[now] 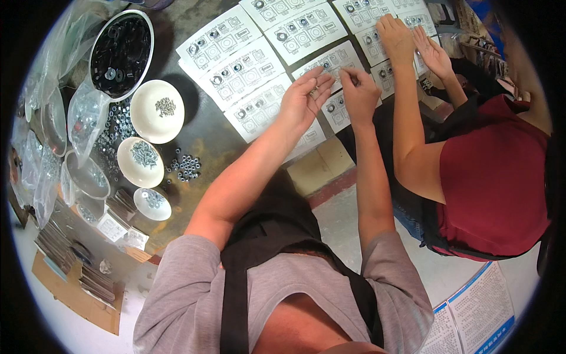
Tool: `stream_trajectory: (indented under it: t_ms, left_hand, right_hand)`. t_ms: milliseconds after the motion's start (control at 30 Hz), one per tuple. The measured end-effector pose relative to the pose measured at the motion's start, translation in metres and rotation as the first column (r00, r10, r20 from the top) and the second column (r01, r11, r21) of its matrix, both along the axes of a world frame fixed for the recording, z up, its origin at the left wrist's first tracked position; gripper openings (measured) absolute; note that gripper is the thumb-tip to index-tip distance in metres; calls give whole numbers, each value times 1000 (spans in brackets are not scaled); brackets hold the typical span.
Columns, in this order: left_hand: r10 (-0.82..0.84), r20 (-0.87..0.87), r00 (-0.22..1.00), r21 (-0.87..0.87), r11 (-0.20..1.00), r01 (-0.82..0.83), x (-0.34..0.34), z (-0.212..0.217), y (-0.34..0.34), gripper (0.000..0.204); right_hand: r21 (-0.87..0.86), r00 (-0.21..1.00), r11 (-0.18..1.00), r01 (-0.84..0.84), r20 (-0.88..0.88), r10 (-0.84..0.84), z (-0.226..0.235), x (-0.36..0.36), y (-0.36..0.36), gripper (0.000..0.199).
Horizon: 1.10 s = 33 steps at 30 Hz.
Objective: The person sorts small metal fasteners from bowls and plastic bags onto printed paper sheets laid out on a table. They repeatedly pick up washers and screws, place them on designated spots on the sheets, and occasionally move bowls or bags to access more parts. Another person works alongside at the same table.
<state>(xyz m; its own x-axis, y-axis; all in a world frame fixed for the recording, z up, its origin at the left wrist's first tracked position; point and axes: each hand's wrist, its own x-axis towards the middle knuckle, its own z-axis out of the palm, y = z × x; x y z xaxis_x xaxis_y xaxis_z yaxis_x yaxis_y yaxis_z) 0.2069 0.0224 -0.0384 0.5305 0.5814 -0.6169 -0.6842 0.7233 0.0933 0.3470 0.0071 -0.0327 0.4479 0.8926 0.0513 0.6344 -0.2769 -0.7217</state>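
Note:
My left hand [305,99] is turned palm up over the printed sheets [247,68], its fingers slightly curled around a few small metal pieces [316,88] too small to name surely. Beside it, my right hand [359,94] is closed in a pinch above a sheet; whatever its fingertips hold cannot be made out. The sheets carry rows of outlined part drawings, and several have dark rings and small metal parts lying on them.
Left on the table stand a bowl of black parts [94,50], a white bowl of small screws [141,121], a bowl of longer silvery pieces [128,168] and a small washer bowl [154,215]. Loose nuts [187,168] lie nearby. A co-worker's hands [398,41] reach over sheets at right.

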Motion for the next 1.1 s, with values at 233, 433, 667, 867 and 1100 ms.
stream_trajectory:
  t_ms: [233,433,667,867,1100]
  left_hand:
    - [37,2,999,20,999,-37,-12,-1,-7,47]
    - [98,41,994,22,995,-99,-19,-1,-3,49]
    - [12,119,993,77,997,-21,-10,9,-16,48]
    - [-202,22,979,26,979,202,0,10,-58,49]
    - [-167,94,981,-29,985,171,17,3,-75,48]
  right_hand:
    - [18,935,992,-128,336,114,-39,13,24,5]
    - [89,959,986,-141,260,113,-16,2,22,8]
    - [11,983,983,-185,-16,185,32,-38,-40,8]
    - [-246,963,966,-80,-271,11,32,-22,-85,8]
    - [-178,993,977,-116,-6,117,35,-15,-102,7]
